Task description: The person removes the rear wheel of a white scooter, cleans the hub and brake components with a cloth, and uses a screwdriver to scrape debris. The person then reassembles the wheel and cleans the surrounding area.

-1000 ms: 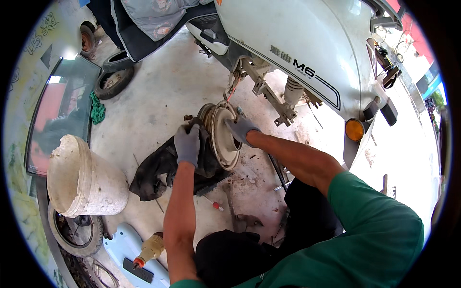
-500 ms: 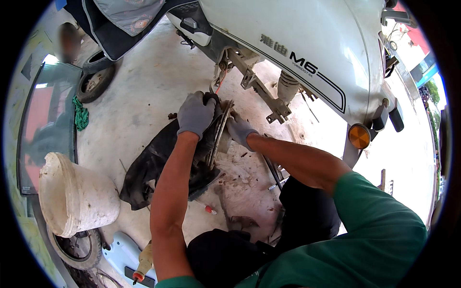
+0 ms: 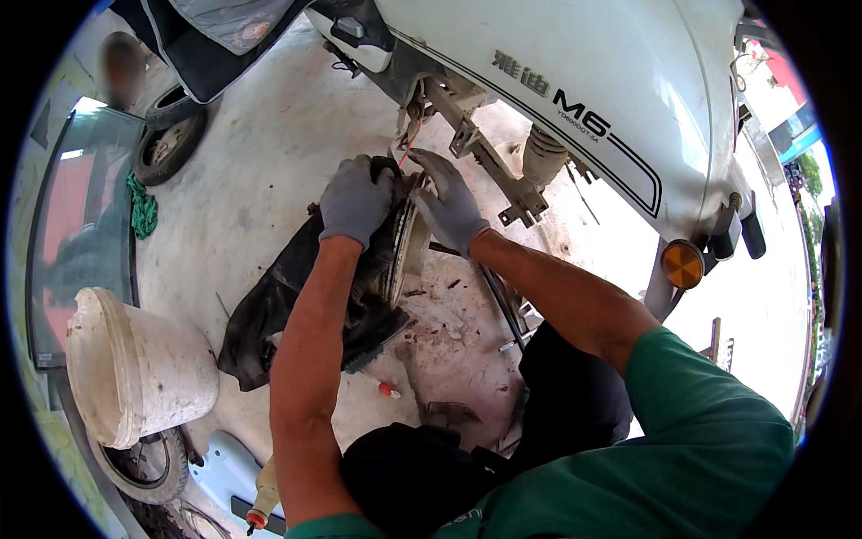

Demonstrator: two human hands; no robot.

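Note:
Both my hands wear grey gloves and meet near the middle, below a white vehicle body (image 3: 575, 81). My left hand (image 3: 357, 202) is closed round the upper end of a crumpled black sheet-like part (image 3: 278, 310); its fingertips are partly hidden. Against this part stands a dirty, pale metal-edged piece (image 3: 400, 251), seen nearly edge-on. My right hand (image 3: 449, 202) is at the top of that piece, with fingers stretched out and thumb apart. Just above the hands, a thin orange wire (image 3: 413, 139) runs up to the rusty frame (image 3: 480, 153) of the vehicle.
A dirty white bucket (image 3: 171, 368) stands at left, near a glass pane (image 3: 85, 225), a green cloth (image 3: 143, 207) and tyres (image 3: 171, 148). A red-ended tool (image 3: 388, 389) and a dark bar (image 3: 500, 301) are near my knees. Someone stands at the far left.
My right hand has moved up along the metal-edged piece, and its fingers have stretched out near the orange wire. My left hand keeps its hold, and the view has shifted slightly.

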